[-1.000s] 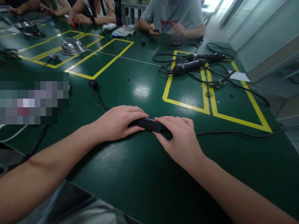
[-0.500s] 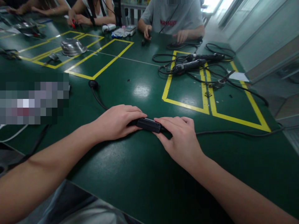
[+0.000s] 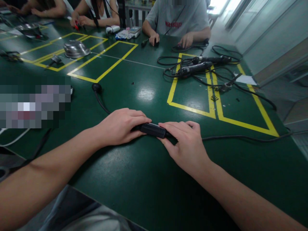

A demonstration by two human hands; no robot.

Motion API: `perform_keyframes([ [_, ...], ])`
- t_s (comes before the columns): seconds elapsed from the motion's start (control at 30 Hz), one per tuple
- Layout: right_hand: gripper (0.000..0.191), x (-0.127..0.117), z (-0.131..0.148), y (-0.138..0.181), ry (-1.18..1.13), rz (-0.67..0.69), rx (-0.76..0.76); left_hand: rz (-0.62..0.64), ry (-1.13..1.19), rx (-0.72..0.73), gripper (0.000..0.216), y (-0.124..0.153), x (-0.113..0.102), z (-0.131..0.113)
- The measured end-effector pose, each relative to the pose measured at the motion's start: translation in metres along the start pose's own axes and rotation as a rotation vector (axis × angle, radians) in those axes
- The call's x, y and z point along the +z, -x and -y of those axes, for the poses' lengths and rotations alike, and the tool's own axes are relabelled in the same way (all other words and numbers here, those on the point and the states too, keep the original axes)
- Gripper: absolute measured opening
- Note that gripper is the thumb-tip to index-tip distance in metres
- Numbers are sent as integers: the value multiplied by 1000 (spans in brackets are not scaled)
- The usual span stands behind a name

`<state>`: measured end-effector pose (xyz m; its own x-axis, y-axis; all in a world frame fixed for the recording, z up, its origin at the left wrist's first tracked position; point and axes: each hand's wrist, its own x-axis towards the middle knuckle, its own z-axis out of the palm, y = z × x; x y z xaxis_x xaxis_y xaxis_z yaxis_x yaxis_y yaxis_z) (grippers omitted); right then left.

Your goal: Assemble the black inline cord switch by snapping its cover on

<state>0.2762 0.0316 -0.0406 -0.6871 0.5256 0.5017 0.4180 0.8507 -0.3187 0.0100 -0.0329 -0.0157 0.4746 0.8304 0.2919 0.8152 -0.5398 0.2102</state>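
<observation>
Up and left of the grip, well apart from it, a shiny metal bowl (image 3: 75, 49) sits among lines of yellow tape (image 3: 83, 78), which may mark spots for things. Nearer, a round black knob (image 3: 96, 87) ends a black cord (image 3: 102, 106) that runs to the left hand (image 3: 125, 125). Its thumb and fingers pinch the left end of a small black box (image 3: 152, 130). The right hand (image 3: 185, 138) pinches the box's right end. Holding both ends likely helps to hold it straight. Whether it touches the green table (image 3: 144, 183) is too dark to tell. Past the grip, up and right, two black tools (image 3: 196, 68) lie with their wires looped, maybe to be out of the way. A second cord (image 3: 240, 137) leads right from the grip.

As for words, I see none on the box. Beyond it, a person's shirt (image 3: 158, 16) says "wassup" in red.
</observation>
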Motion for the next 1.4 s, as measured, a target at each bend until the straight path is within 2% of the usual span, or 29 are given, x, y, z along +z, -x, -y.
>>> perform_keyframes([
  [0.67, 23, 0, 6, -2, -30, 11, 62, -21, -7, -4, 36, -2, 3, 1],
  [0.87, 23, 1, 4, -3, -32, 16, 57, 11, 52, -39, 51, -2, -2, -4],
  [0.93, 24, 1, 4, -3, -38, 22, 52, 10, 76, -51, 50, -2, -2, -5],
  [1.17, 35, 2, 3, -1, -17, 31, 63, -17, 129, -56, 46, -3, -2, -4],
  [1.27, 40, 4, 2, -1, -17, 32, 75, -29, 221, -116, 44, -4, -4, -5],
  [1.4, 53, 5, 3, -1, -43, 2, 112, -99, 252, -315, 45, -6, -6, -5],
])
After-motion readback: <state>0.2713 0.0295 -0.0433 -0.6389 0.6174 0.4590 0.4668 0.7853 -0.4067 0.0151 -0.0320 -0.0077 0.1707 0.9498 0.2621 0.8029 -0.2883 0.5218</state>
